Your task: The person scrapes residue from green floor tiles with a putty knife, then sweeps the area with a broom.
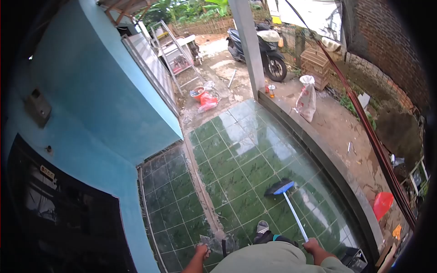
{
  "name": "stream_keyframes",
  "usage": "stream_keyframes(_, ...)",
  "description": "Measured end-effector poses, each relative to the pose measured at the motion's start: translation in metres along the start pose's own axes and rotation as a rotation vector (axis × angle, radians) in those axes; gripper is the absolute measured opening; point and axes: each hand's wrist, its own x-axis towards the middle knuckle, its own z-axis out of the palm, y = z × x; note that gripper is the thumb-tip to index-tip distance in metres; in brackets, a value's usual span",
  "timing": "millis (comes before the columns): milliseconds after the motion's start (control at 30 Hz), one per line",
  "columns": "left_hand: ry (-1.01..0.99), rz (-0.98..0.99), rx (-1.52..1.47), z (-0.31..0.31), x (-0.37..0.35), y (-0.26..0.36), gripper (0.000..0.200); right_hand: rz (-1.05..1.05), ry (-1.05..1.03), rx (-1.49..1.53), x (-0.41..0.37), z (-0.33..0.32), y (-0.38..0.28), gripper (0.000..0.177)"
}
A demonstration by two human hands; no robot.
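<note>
My right hand [311,245] is closed around the pale blue handle of a broom [295,214]. Its blue head [283,185] with dark bristles rests on the wet-looking green floor tiles [246,182], ahead of my feet. My left hand [202,250] hangs low with curled fingers, gripping a crumpled piece of clear plastic [211,242] that spreads toward a short dark strip [224,247]. One shoe [262,227] shows on the tiles between my hands.
A raw cement strip [200,186] divides the tiles. A low wall [327,177] and a pillar [249,45] border the right side; a blue wall [91,91] stands left. Beyond are a ladder [180,57], a motorbike [268,54], a sack [307,100] and a bucket [197,93].
</note>
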Motion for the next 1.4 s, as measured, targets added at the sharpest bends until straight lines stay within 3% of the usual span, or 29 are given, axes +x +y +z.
stream_keyframes(133, 0.001, 0.061, -0.128, 0.019, -0.019, -0.046, 0.015, -0.008, 0.003, 0.058, -0.004, -0.031, -0.013, 0.037)
stream_keyframes(233, -0.031, 0.066, -0.195, 0.043, -0.046, -0.101, 0.013, 0.008, -0.008, 0.151, 0.037, -0.05, -0.008, 0.035)
stream_keyframes(333, -0.027, 0.042, -0.358, 0.078, -0.076, -0.175, 0.014, -0.318, -0.01, 0.007, 0.126, -0.064, -0.004, 0.032)
stream_keyframes(400, 0.016, -0.043, -0.462, 0.099, -0.115, -0.231, 0.014, -0.266, -0.072, 0.165, 0.137, -0.081, -0.007, 0.027)
stream_keyframes(433, 0.043, -0.109, -0.509, 0.116, -0.138, -0.255, 0.014, -0.105, -0.109, 0.366, 0.121, -0.102, -0.042, 0.024)
stream_keyframes(500, 0.068, -0.226, -0.557, 0.145, -0.169, -0.3, 0.015, -0.06, -0.137, 0.566, 0.122, -0.111, -0.066, 0.018)
stream_keyframes(567, 0.062, -0.333, -0.547, 0.167, -0.19, -0.338, 0.015, -0.036, -0.132, 0.586, 0.142, -0.103, -0.077, 0.015)
stream_keyframes(600, 0.068, -0.302, -0.637, 0.186, -0.203, -0.344, 0.017, -0.182, -0.137, 0.483, 0.17, -0.091, -0.073, 0.014)
stream_keyframes(633, 0.053, -0.291, -0.618, 0.202, -0.216, -0.353, 0.02, -0.186, -0.135, 0.497, 0.19, -0.075, -0.052, 0.014)
stream_keyframes(667, 0.036, -0.279, -0.598, 0.214, -0.231, -0.323, 0.022, -0.19, -0.132, 0.511, 0.2, -0.064, -0.038, 0.013)
stream_keyframes(700, 0.031, -0.321, -0.476, 0.229, -0.237, -0.302, 0.023, -0.067, -0.098, 0.64, 0.173, -0.068, -0.06, 0.013)
stream_keyframes(767, -0.03, -0.307, -0.45, 0.268, -0.219, -0.29, 0.025, -0.06, -0.078, 0.57, 0.189, -0.042, -0.029, 0.019)
stream_keyframes(1000, -0.129, -0.342, -0.336, 0.463, -0.076, -0.251, 0.021, -0.102, -0.02, 0.411, 0.294, 0.033, 0.09, 0.021)
stream_keyframes(1100, -0.13, -0.358, -0.387, 0.553, -0.001, -0.261, 0.019, -0.067, -0.138, 0.442, 0.338, 0.034, 0.092, 0.021)
stream_keyframes(1167, -0.148, -0.376, -0.37, 0.606, 0.041, -0.243, 0.014, -0.188, -0.095, 0.48, 0.367, 0.04, 0.096, 0.016)
stream_keyframes(1233, -0.138, -0.344, -0.402, 0.65, 0.076, -0.224, 0.015, -0.16, -0.088, 0.502, 0.39, 0.049, 0.103, 0.017)
stream_keyframes(1400, -0.159, -0.335, -0.325, 0.708, 0.105, -0.197, 0.019, -0.103, -0.141, 0.411, 0.412, 0.059, 0.115, 0.02)
